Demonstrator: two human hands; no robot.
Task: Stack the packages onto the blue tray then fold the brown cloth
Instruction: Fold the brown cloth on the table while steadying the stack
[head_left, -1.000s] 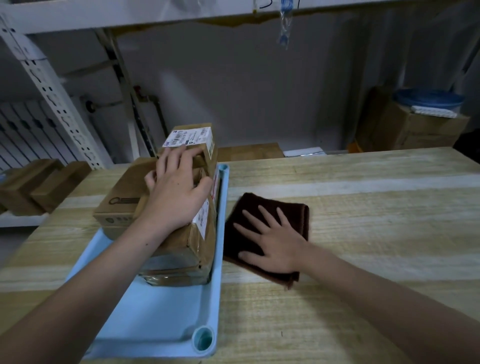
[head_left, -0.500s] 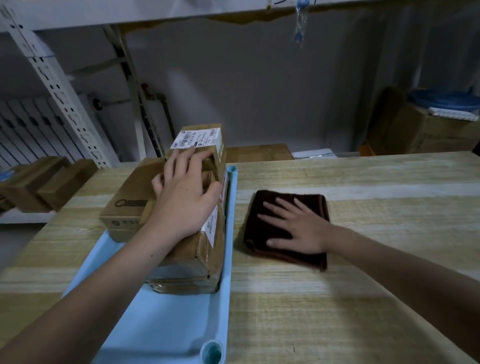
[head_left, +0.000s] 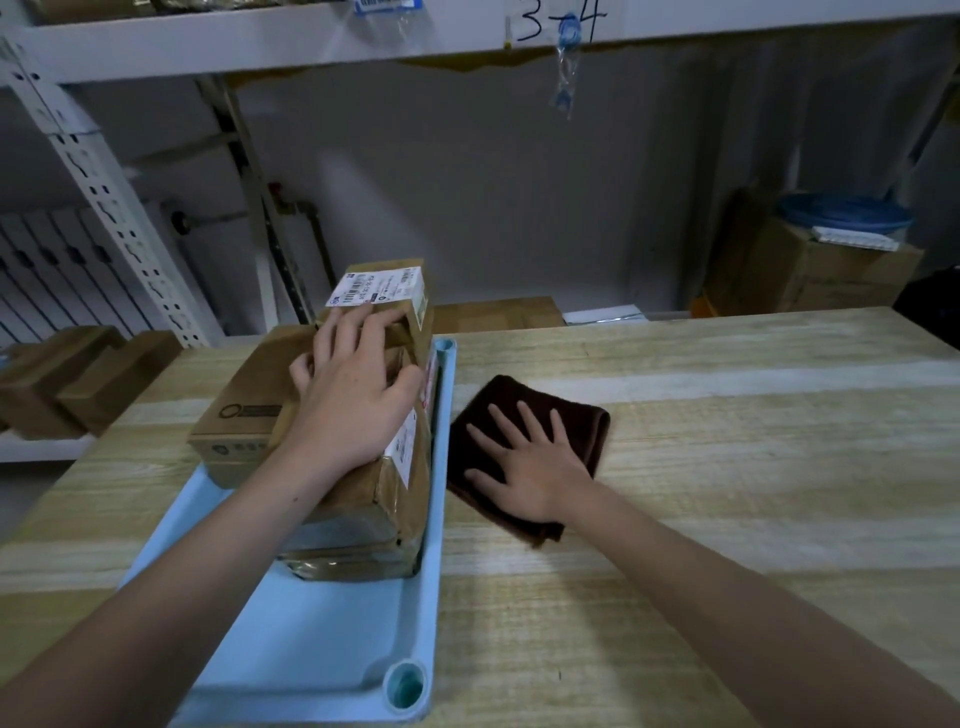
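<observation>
1. The tray (head_left: 332, 629) is pale blue, with a teal round socket at its near corner.
2. The packages (head_left: 363, 499) are brown cardboard, bearing white labels with black print.
3. The cloth (head_left: 576, 421) is dark brown.
4. The table (head_left: 727, 467) is light wood in pale and yellowish stripes.
5. The shelf frame (head_left: 104, 171) is white.
6. The wall (head_left: 493, 182) is grey.

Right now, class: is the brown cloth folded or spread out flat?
Folded. The brown cloth lies as a compact pad with doubled layers showing at its near edge, under the flat right hand, beside the blue tray.
</observation>
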